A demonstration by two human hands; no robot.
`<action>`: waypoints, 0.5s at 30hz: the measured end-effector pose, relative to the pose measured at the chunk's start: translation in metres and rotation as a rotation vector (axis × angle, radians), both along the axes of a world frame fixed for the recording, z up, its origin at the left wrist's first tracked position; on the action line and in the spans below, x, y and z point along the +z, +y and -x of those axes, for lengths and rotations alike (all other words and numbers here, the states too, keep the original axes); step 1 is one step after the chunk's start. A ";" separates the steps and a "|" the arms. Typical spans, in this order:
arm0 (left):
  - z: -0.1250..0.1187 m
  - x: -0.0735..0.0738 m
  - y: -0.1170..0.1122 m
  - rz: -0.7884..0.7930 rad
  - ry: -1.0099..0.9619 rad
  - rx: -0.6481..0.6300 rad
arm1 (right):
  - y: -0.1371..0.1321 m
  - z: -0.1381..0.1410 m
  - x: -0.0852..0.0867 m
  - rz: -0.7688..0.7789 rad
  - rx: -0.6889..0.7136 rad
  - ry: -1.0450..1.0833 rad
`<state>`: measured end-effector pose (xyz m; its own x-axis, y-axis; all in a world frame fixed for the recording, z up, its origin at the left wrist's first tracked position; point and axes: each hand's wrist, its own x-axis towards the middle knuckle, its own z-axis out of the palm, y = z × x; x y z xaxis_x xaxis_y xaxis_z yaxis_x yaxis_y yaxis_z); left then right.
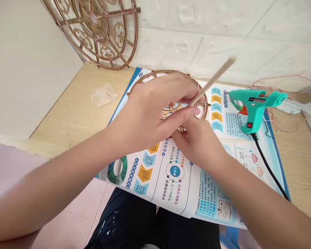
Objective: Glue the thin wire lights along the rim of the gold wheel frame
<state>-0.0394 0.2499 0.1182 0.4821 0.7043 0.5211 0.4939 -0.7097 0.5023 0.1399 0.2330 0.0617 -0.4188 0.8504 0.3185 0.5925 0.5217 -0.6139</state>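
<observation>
My left hand point(155, 107) reaches across the middle and closes on a thin pale wooden-looking stick point(214, 81), which slants up to the right from beside the thumb tip. Partly under it, my right hand point(198, 140) has its fingers curled; whatever they grip is hidden. Beneath both hands lies a round bronze-coloured openwork frame point(160, 72), its rim and some of its gold lattice showing. An open printed booklet point(145, 173) lies under the frame.
A teal glue gun point(256, 107), its light lit, rests at the right with a black cord point(268, 166). Thin reddish wire point(282, 129) tangles behind it. A larger bronze openwork frame point(98, 34) leans against the white brick-patterned wall point(223, 45). Clear plastic point(103, 95) lies left.
</observation>
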 end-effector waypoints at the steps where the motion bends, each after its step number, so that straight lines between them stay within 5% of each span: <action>1: -0.002 -0.005 0.005 -0.020 -0.006 -0.020 | 0.000 -0.001 0.001 -0.020 0.004 0.006; 8: 0.010 -0.036 0.011 0.039 -0.254 -0.091 | 0.002 -0.034 0.010 -0.058 0.089 -0.106; 15: 0.014 -0.047 0.015 0.070 -0.361 -0.102 | -0.001 -0.042 -0.004 -0.061 0.170 -0.229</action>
<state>-0.0529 0.2647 0.0717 0.3461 0.7018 0.6226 0.2051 -0.7042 0.6798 0.1821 0.2320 0.0573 -0.6204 0.7443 0.2471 0.6133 0.6568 -0.4387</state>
